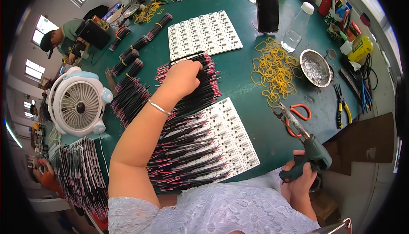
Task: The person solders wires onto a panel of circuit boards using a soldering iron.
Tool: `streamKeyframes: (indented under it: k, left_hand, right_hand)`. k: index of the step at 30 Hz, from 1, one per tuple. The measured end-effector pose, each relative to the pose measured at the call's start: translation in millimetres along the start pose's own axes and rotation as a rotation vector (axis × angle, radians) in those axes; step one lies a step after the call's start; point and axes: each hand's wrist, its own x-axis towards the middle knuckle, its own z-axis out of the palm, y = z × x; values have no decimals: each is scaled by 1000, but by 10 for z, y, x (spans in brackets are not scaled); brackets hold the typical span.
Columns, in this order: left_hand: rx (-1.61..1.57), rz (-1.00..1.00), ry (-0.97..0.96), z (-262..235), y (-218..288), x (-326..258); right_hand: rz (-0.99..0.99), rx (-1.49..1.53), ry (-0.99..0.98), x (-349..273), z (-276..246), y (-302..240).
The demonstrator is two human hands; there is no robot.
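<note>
My left hand [183,78] reaches over a pile of short black wires [198,100] with red and white ends. Its fingers are curled down onto the wires, and the fingertips are partly hidden. Low at the right, my right hand [301,178] is wrapped round the grip of a green soldering gun [316,153], whose metal tip points up and away. Below the pile, a white circuit board panel [234,138] lies on the table with rows of black wires [187,159] across its left part. A second white panel stack [204,31] sits beyond my left hand.
Yellow rubber bands [275,70], a metal bowl [315,68], orange-handled scissors [300,119] and pliers [342,106] lie right. A phone [267,10] and clear bottle [297,27] stand behind. A white fan [79,106] and tied wire bundles [136,44] are left. Another person [64,38] works far left.
</note>
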Motion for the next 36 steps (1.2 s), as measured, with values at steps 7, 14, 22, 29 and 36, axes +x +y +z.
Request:
streamKeyframes:
  k: [7, 14, 22, 29, 36]
  left_hand:
    - [10, 73, 90, 173, -7, -5]
    - [-85, 182, 290, 299, -132, -68]
    - [-888, -23, 407, -220, -89, -260]
    - [-1206, 109, 916, -814, -97, -779]
    - [-186, 190, 328, -488, 617, -909]
  right_hand:
    - [17, -11, -92, 171, 46, 35]
    - [-32, -20, -124, 142, 116, 21]
    - [-32, -41, -52, 28, 88, -2]
    - [45, 12, -71, 105, 126, -72]
    - [202, 181, -75, 354, 329, 33]
